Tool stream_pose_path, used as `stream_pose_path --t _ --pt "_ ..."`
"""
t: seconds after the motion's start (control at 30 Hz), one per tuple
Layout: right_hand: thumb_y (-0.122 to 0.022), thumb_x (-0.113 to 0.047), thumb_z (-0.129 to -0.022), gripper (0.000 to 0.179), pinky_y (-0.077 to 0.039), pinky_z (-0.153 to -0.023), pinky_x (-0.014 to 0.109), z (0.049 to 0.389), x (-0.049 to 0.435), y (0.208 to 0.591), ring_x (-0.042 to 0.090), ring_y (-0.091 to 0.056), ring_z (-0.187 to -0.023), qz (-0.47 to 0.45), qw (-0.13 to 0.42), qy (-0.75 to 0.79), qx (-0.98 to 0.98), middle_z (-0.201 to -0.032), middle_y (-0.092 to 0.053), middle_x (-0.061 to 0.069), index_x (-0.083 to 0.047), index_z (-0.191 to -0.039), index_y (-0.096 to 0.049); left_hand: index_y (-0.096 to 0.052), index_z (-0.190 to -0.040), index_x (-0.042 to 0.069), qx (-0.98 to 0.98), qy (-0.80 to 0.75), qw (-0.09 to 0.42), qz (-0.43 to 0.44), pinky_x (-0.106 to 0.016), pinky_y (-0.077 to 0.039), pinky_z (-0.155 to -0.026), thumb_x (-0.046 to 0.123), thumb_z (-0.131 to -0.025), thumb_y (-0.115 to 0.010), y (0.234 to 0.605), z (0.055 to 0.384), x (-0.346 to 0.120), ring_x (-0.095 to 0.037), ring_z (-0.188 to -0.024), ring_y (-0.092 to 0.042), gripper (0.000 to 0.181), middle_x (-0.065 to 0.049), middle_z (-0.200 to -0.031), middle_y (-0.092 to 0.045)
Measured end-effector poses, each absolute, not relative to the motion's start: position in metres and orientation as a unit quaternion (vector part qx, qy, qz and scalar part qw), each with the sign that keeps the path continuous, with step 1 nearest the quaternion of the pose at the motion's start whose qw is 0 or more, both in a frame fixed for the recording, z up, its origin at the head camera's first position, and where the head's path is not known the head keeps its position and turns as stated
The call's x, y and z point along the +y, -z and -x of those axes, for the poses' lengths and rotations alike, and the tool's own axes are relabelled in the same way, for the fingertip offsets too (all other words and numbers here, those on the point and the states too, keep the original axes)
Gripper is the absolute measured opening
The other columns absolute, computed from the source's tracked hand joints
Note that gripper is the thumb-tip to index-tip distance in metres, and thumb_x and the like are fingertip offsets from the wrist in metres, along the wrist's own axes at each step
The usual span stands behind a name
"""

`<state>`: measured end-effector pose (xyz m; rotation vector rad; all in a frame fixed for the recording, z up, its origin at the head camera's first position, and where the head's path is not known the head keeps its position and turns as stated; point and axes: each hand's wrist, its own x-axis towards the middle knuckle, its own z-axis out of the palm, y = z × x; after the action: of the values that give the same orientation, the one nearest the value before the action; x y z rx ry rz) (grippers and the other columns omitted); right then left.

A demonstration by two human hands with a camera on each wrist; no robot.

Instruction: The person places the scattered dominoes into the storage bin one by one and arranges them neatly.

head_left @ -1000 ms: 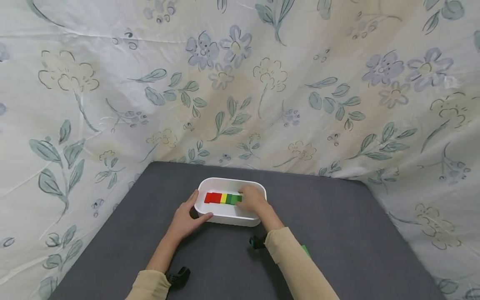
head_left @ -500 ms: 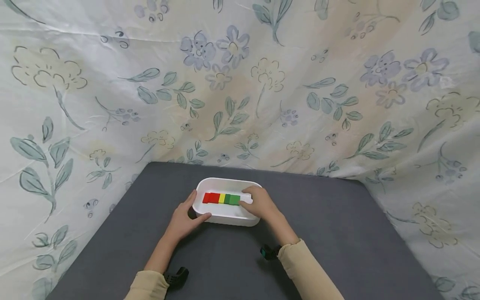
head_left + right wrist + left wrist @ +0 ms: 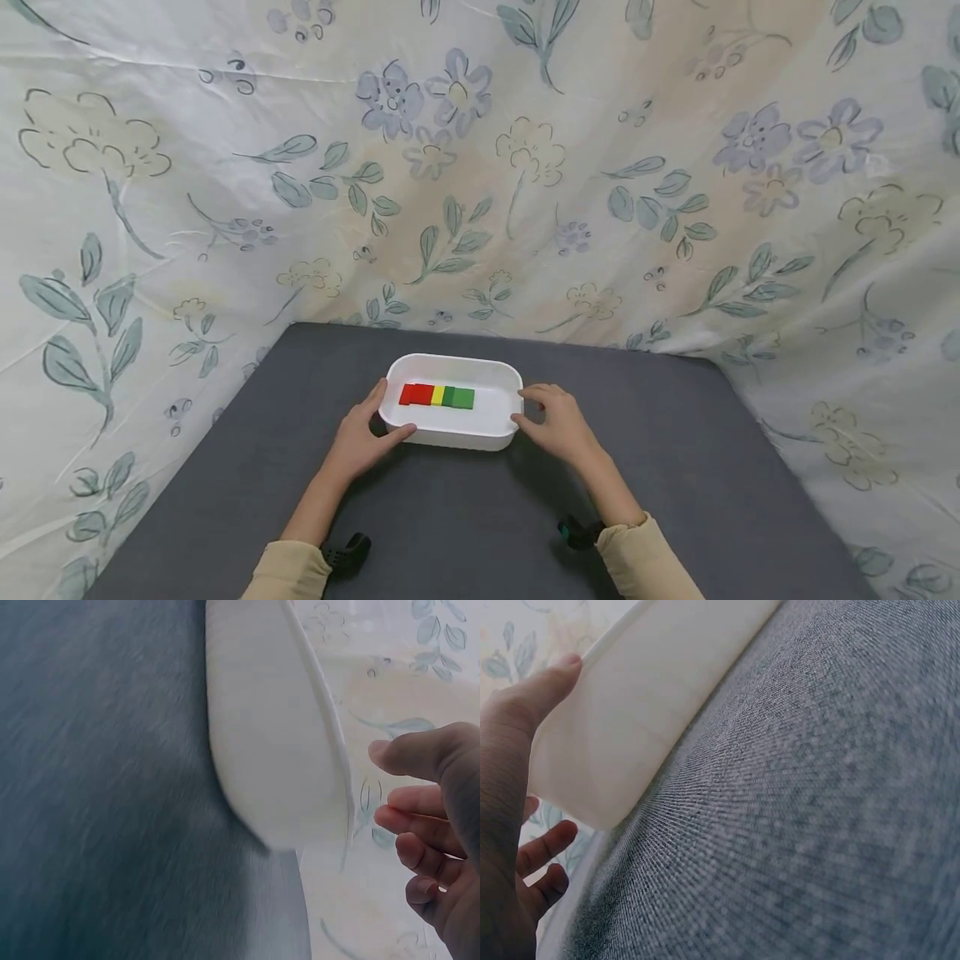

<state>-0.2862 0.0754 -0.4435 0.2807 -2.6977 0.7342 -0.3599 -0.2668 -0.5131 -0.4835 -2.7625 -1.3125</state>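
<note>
A white plastic tub (image 3: 453,437) with rounded corners stands on the dark grey tabletop. Flat on its floor, end to end, lies a row of blocks: red blocks (image 3: 417,394) at the left, a yellow block (image 3: 438,396) in the middle, green blocks (image 3: 459,398) at the right. My left hand (image 3: 362,437) holds the tub's left end, thumb along the near rim and fingers round the side. In the left wrist view the thumb (image 3: 551,686) lies against the rim. Just off the right end, my right hand (image 3: 558,423) has loosely bent fingers with nothing between them.
Grey cloth (image 3: 450,525) covers the table. A floral curtain (image 3: 480,167) hangs close behind the table and at its sides. Dark wrist bands (image 3: 348,554) sit below both hands, near the beige sleeves (image 3: 292,571).
My right hand, which was at the green blocks inside the tub, has drawn out to the right, past the rim. The row of blocks stays put. The left hand keeps its place.
</note>
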Motion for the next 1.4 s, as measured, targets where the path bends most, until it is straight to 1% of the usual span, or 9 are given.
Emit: stream_pose_path --t 0.13,0.23,0.37,0.6,0.73,0.87,1.2,1.3,1.4 --pt "-0.088 -0.02 -0.088 0.041 -0.052 -0.071 0.038 0.274 0.089 0.448 0.027 -0.064 -0.089 -0.075 0.165 -0.25 -0.951 -0.126 -0.075 0.014 -0.003 -0.123 -0.077 -0.025 -0.169 0.009 -0.895 0.417 0.016 0.158 -0.067 -0.019 -0.125 0.059 -0.088 -0.08 0.512 0.36 -0.269 -0.042 -0.159 -0.029 0.111 -0.014 -0.173 -0.029" --pt "-0.088 -0.02 -0.088 0.042 -0.05 -0.071 0.038 0.264 0.1 0.452 0.029 -0.064 -0.089 -0.058 0.17 -0.253 -0.951 -0.127 -0.074 0.015 -0.004 -0.125 -0.077 -0.025 -0.169 0.009 -0.895 0.417 0.011 0.156 -0.067 -0.02 -0.125 0.06 -0.087 -0.08 0.511 0.358 -0.269 -0.042 -0.159 -0.029 0.111 -0.013 -0.173 -0.029" --pt "-0.088 -0.018 -0.088 0.041 -0.048 -0.068 0.037 0.253 0.113 0.457 0.027 -0.063 -0.086 -0.047 0.187 -0.25 -0.949 -0.126 -0.075 0.015 -0.005 -0.125 -0.077 -0.024 -0.169 0.01 -0.895 0.418 0.01 0.153 -0.068 -0.022 -0.124 0.06 -0.087 -0.08 0.51 0.357 -0.269 -0.042 -0.159 -0.029 0.111 -0.013 -0.173 -0.028" --pt "-0.088 -0.018 -0.088 0.04 -0.042 -0.063 0.031 0.229 0.125 0.465 0.021 -0.058 -0.08 -0.027 0.201 -0.233 -0.951 -0.124 -0.075 0.015 -0.005 -0.124 -0.077 -0.025 -0.169 0.009 -0.892 0.424 0.013 0.159 -0.069 -0.025 -0.122 0.059 -0.087 -0.08 0.509 0.356 -0.275 -0.043 -0.158 -0.03 0.111 -0.013 -0.173 -0.029" --pt "-0.088 -0.015 -0.087 0.039 -0.04 -0.06 0.028 0.216 0.131 0.47 0.02 -0.057 -0.077 -0.025 0.216 -0.231 -0.948 -0.122 -0.076 0.015 -0.005 -0.124 -0.078 -0.024 -0.169 0.01 -0.892 0.422 0.006 0.161 -0.069 -0.024 -0.123 0.06 -0.087 -0.08 0.51 0.354 -0.279 -0.043 -0.159 -0.029 0.111 -0.012 -0.174 -0.028" --pt "-0.088 -0.014 -0.087 0.039 -0.038 -0.058 0.026 0.204 0.134 0.474 0.017 -0.056 -0.074 -0.023 0.227 -0.23 -0.946 -0.12 -0.076 0.015 -0.004 -0.122 -0.078 -0.023 -0.17 0.011 -0.891 0.424 0.004 0.165 -0.069 -0.026 -0.122 0.06 -0.087 -0.08 0.51 0.353 -0.283 -0.043 -0.159 -0.029 0.111 -0.012 -0.174 -0.028" --pt "-0.086 -0.011 -0.088 0.037 -0.039 -0.06 0.027 0.196 0.144 0.481 0.015 -0.057 -0.078 -0.022 0.199 -0.226 -0.953 -0.12 -0.076 0.014 -0.004 -0.123 -0.078 -0.023 -0.17 0.01 -0.89 0.424 0.002 0.166 -0.069 -0.027 -0.122 0.059 -0.087 -0.08 0.511 0.352 -0.283 -0.043 -0.158 -0.03 0.111 -0.013 -0.174 -0.028" --pt "-0.085 -0.009 -0.088 0.036 -0.041 -0.063 0.029 0.195 0.147 0.481 0.013 -0.053 -0.076 -0.022 0.195 -0.226 -0.954 -0.114 -0.076 0.013 -0.005 -0.123 -0.078 -0.023 -0.17 0.011 -0.89 0.424 0.003 0.168 -0.07 -0.027 -0.121 0.059 -0.087 -0.081 0.511 0.353 -0.284 -0.043 -0.158 -0.03 0.111 -0.012 -0.174 -0.028" --pt "-0.083 -0.007 -0.088 0.036 -0.041 -0.066 0.032 0.195 0.153 0.483 0.011 -0.048 -0.072 -0.018 0.177 -0.227 -0.957 -0.101 -0.072 0.007 -0.007 -0.124 -0.078 -0.022 -0.17 0.012 -0.89 0.424 0.003 0.168 -0.07 -0.029 -0.121 0.059 -0.088 -0.08 0.511 0.354 -0.285 -0.044 -0.158 -0.031 0.111 -0.012 -0.174 -0.028"
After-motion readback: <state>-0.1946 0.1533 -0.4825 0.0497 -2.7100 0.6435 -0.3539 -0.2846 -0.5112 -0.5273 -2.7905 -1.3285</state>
